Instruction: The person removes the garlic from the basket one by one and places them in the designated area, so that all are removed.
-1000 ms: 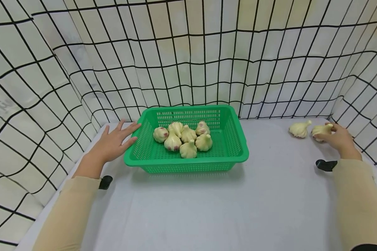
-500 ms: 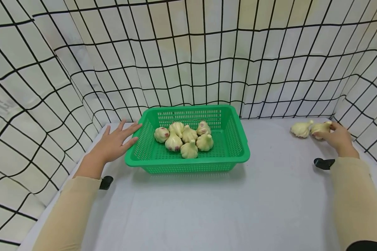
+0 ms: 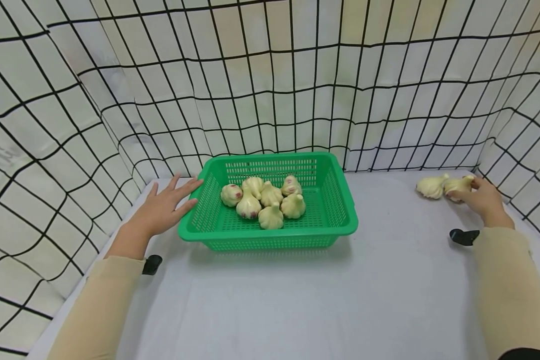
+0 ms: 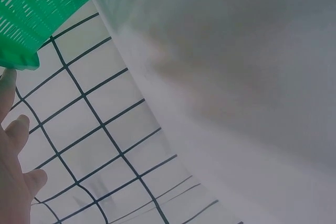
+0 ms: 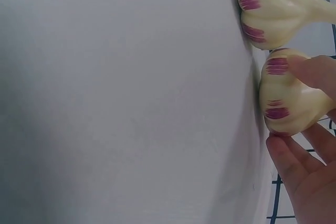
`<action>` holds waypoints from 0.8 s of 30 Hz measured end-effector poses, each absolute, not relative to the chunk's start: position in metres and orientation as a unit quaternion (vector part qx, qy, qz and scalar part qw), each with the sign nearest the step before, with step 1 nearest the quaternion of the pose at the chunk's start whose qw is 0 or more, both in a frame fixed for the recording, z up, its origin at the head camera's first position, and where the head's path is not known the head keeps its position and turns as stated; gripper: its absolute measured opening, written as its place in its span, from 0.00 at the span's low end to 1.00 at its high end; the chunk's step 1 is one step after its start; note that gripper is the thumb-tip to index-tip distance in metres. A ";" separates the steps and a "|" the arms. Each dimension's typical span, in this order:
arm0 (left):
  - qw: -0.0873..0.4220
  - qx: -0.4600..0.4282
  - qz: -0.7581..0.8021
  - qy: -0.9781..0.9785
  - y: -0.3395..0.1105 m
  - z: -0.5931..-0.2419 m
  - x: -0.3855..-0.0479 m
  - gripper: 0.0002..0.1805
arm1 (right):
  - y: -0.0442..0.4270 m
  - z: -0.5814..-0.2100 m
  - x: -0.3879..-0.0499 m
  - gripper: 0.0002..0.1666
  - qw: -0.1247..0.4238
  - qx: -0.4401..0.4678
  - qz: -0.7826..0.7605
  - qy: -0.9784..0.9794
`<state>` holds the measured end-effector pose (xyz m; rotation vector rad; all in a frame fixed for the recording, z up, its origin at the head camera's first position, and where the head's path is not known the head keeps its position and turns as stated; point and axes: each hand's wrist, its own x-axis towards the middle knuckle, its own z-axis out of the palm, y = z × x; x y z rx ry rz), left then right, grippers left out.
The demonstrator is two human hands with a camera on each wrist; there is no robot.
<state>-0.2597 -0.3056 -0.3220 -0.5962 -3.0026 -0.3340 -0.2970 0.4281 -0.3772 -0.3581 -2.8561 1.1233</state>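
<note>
A green plastic basket (image 3: 270, 241) stands on the table, with several garlic bulbs (image 3: 248, 206) grouped in its left and middle part. My left hand (image 3: 159, 207) has its fingers spread, the fingertips touching the basket's left rim; in the left wrist view a fingertip meets the rim (image 4: 21, 60) too. Far to the right, my right hand (image 3: 487, 200) holds a garlic bulb (image 5: 294, 95) between thumb and fingers, down at the table surface. Just left of it lies another garlic bulb (image 3: 432, 187), touching or nearly touching the held one. Both show purple streaks in the right wrist view.
A white cloth covers the table (image 3: 270, 300). Black netting (image 3: 297, 107) over white walls encloses the back, left and right sides. The right hand is close to the netting at the back right corner.
My right hand has shifted slightly left with its garlic bulb, narrowing the gap to the neighbouring bulb. The left hand and the basket stay as they were.
</note>
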 end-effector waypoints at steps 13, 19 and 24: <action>0.031 -0.194 -0.110 -0.974 -0.305 -0.322 -0.260 0.35 | 0.435 -0.381 -0.297 0.56 0.015 -0.100 0.374 -0.922; 0.029 -0.191 -0.112 -0.975 -0.304 -0.321 -0.259 0.35 | 0.438 -0.386 -0.295 0.58 0.023 -0.100 0.403 -0.909; 0.029 -0.192 -0.111 -0.975 -0.305 -0.322 -0.260 0.35 | 0.443 -0.389 -0.291 0.58 0.029 -0.110 0.418 -0.901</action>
